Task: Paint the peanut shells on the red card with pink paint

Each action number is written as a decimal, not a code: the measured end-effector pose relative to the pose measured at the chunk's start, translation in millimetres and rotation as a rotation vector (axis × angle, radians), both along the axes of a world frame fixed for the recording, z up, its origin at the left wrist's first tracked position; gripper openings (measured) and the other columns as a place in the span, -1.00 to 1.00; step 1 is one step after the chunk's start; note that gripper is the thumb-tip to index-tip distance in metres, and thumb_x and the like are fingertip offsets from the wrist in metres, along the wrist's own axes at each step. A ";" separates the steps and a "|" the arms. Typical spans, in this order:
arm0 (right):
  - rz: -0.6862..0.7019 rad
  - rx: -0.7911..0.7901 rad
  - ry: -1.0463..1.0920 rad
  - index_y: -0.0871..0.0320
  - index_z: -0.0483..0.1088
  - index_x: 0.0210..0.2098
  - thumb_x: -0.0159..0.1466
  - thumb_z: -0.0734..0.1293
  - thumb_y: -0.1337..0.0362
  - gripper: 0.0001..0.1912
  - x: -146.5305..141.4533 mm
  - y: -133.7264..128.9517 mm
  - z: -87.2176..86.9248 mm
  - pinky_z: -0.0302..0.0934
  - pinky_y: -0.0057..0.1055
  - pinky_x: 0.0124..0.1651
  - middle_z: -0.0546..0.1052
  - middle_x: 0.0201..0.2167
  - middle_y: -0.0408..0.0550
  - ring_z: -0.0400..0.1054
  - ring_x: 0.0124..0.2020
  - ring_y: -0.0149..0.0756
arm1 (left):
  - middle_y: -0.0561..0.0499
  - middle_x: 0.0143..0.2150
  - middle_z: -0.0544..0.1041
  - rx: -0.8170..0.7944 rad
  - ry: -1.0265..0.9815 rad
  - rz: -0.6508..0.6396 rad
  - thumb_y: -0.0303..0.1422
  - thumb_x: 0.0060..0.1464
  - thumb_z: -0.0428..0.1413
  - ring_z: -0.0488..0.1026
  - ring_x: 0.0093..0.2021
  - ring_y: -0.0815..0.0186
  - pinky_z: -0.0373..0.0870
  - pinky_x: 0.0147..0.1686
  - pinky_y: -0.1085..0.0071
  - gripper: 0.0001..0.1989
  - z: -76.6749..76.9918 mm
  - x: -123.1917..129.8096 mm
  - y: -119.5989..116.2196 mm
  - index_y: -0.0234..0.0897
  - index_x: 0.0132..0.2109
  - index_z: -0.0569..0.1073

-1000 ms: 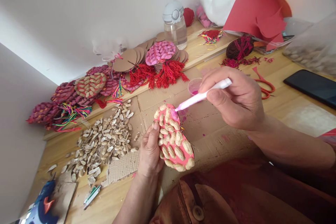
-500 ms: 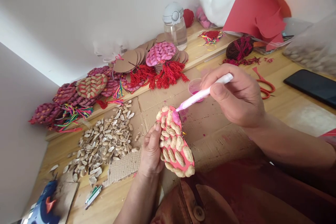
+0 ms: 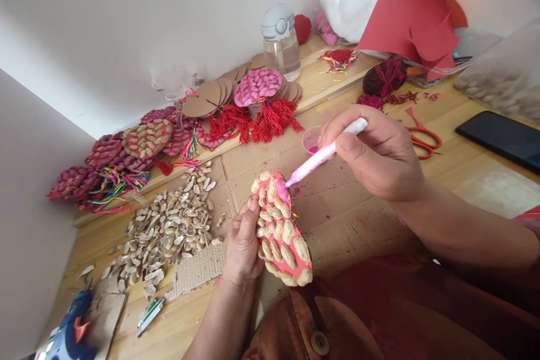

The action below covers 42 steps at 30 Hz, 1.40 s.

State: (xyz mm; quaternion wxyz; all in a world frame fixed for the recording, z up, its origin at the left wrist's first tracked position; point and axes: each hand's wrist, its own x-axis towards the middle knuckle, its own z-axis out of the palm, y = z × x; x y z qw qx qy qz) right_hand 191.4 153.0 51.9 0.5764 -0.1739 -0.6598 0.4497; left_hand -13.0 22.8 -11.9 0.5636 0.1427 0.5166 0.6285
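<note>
My left hand [image 3: 244,239] grips the left edge of a red, gourd-shaped piece [image 3: 290,211] covered with peanut shells, holding it tilted above the cardboard. One shell near its upper right edge is coloured pink [image 3: 282,190]. In my right hand [image 3: 371,152] is a white pen-like tool [image 3: 323,153] with a pink tip, pinched between thumb and fingers. That tip is at the pink shell's right side. Behind the right fingers, partly hidden, a small clear cup [image 3: 310,142] holds pink paint.
Loose peanut shells [image 3: 169,225] lie left of the cardboard [image 3: 350,208]. Decorated pieces [image 3: 147,138] and a bottle [image 3: 282,45] stand behind. Orange scissors [image 3: 426,139] and a black phone [image 3: 500,138] are at right, a blue glue gun [image 3: 73,329] at lower left.
My right hand has shifted slightly left, and the pen's tip has moved a little down and right along the pink shell. My left hand and the piece are nearly still.
</note>
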 end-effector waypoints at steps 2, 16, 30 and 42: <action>-0.004 -0.022 0.006 0.00 0.53 -0.28 0.40 0.41 0.06 -0.80 -0.2 0.5 -0.2 0.27 -0.22 -0.36 0.43 -0.51 -0.12 0.35 -0.40 -0.24 | -0.01 -0.29 0.76 -0.001 -0.010 -0.019 -0.14 -0.10 0.53 0.72 -0.30 0.14 0.63 -0.17 0.31 -0.64 0.7 0.3 0.1 -0.24 -0.22 0.68; 0.012 -0.020 0.011 0.00 0.52 -0.29 0.39 0.42 0.02 -0.77 -0.2 3.3 -1.8 0.32 -0.21 -0.38 0.44 -0.51 -0.14 0.39 -0.42 -0.24 | -0.01 -0.24 0.77 -0.005 0.034 -0.002 -0.05 -0.09 0.52 0.69 -0.35 0.21 0.60 -0.29 0.38 -0.59 -0.7 0.2 -2.1 -0.23 -0.20 0.69; -0.020 -0.006 0.000 0.01 0.52 -0.31 0.40 0.42 0.08 -0.81 0.1 0.6 1.8 0.30 -0.17 -0.33 0.43 -0.52 -0.13 0.39 -0.40 -0.21 | 0.07 -0.28 0.67 0.132 0.258 0.050 -0.07 0.15 0.41 0.47 -0.42 0.38 0.33 -0.39 0.50 -0.67 -1.0 -2.6 -2.8 -0.20 -0.10 0.66; -0.099 0.100 -0.106 0.05 0.51 -0.29 0.43 0.39 0.11 -0.80 5.7 -0.5 2.8 0.34 -0.23 -0.27 0.47 -0.47 -0.13 0.42 -0.38 -0.27 | 0.08 -0.32 0.55 0.151 0.412 0.083 -0.04 0.20 0.36 0.40 -0.38 0.34 0.28 -0.39 0.47 -0.67 -5.0 -2.7 -3.6 -0.20 -0.13 0.59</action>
